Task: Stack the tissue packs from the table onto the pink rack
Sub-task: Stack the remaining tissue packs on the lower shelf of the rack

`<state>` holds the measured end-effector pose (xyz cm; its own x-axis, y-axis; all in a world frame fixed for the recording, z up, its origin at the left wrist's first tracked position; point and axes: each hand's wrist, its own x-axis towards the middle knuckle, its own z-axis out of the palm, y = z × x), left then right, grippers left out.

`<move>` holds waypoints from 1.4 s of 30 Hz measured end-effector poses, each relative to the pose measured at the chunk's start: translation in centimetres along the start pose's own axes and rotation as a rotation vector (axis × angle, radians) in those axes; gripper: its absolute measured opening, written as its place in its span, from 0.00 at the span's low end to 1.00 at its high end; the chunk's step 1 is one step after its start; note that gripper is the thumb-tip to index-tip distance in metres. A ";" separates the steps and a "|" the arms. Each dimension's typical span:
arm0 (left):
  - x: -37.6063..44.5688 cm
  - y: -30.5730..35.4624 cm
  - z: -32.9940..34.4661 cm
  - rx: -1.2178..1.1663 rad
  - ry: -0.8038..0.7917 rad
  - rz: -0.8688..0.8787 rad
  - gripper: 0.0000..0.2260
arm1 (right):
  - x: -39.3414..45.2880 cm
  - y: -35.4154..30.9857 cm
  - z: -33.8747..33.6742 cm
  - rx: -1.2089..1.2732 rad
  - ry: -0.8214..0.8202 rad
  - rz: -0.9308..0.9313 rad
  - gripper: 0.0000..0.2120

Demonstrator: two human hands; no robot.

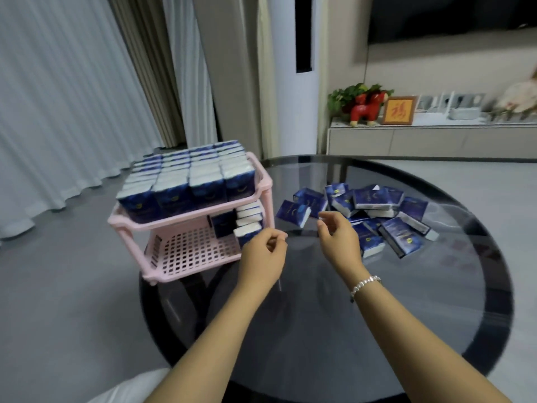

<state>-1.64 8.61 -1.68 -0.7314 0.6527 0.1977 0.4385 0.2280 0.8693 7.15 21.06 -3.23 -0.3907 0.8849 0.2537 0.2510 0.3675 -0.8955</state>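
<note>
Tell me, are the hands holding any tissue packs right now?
No. The left hand and the right hand hover over the glass table with fingers loosely curled, holding nothing. The loose tissue packs lie untouched beyond them.

The person is wearing a beaded silver bracelet (364,284) on the right wrist, with both forearms showing bare of sleeves.
</note>
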 end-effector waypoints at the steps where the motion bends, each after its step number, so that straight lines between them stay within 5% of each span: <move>1: 0.4 0.6 0.9 -0.015 -0.027 -0.005 0.07 | 0.5 0.1 -0.9 -0.028 0.001 -0.010 0.10; 8: 5.5 3.6 6.7 0.126 -0.034 -0.011 0.14 | 5.8 1.0 -4.1 -0.282 -0.124 -0.142 0.10; 15: 12.1 2.9 8.4 0.223 -0.112 -0.210 0.21 | 12.0 1.1 -2.1 -0.737 -0.279 -0.343 0.15; 20: 14.1 0.8 9.3 0.314 -0.244 -0.276 0.27 | 15.1 1.3 -0.2 -0.881 -0.447 -0.255 0.15; 26: 14.3 -0.5 9.4 0.268 -0.158 -0.291 0.28 | 16.4 1.7 0.7 -1.005 -0.565 -0.213 0.17; 37: 11.4 1.5 8.6 0.156 -0.076 -0.101 0.15 | 13.5 0.7 -2.5 -0.795 -0.210 -0.251 0.14; 42: 10.3 2.5 8.2 0.006 -0.025 -0.152 0.13 | 11.4 -0.3 -5.0 -0.373 -0.005 -0.123 0.10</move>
<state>-3.82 21.87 -1.21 -0.7763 0.6282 0.0525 0.3268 0.3298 0.8857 7.07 32.54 1.74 -0.4416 0.8268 0.3484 0.5061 0.5502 -0.6642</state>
